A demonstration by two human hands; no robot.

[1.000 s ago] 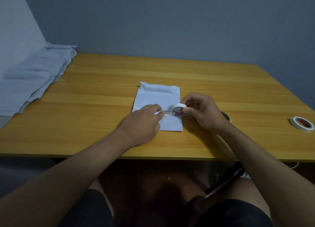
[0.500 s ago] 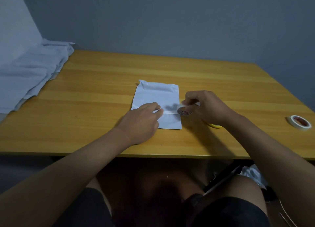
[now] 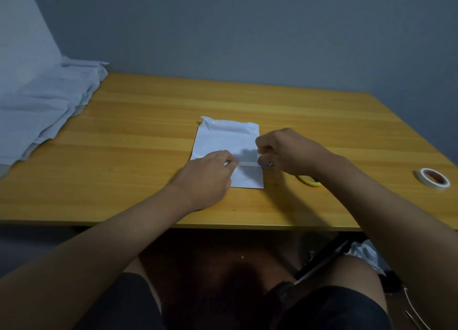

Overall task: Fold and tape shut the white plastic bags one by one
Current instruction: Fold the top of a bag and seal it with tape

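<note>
Item: white plastic bag [image 3: 224,141], folded, lying flat on the wooden surface [image 3: 148,136], its crinkled top edge on the far side. A strip of tape [image 3: 247,164] runs across the bag between the two sets of fingers.

Left hand [image 3: 208,178]: knuckles up on the near-left part of the bag; fingers [image 3: 229,159] curled downward, tips pressing the left end of the strip against the bag. Whether the thumb pinches anything cannot be told.

Right hand [image 3: 287,151]: at the bag's right edge; fingers [image 3: 262,146] curled and closed round a small tape roll [image 3: 265,162], which sits just beneath them, touching the right end of the strip.

Yellow tape roll [image 3: 309,180]: on the surface just behind the right hand's fingers, toward the person, partly hidden by the wrist.

White tape roll with red core [image 3: 433,178]: lying flat, well apart to the right of the right fingers, near the surface's right edge.

Heap of white bags [image 3: 42,106]: well apart to the left of the left fingers, overhanging the far-left corner of the surface.

Grey wall [image 3: 247,32]: beyond the surface, past both sets of fingers.
</note>
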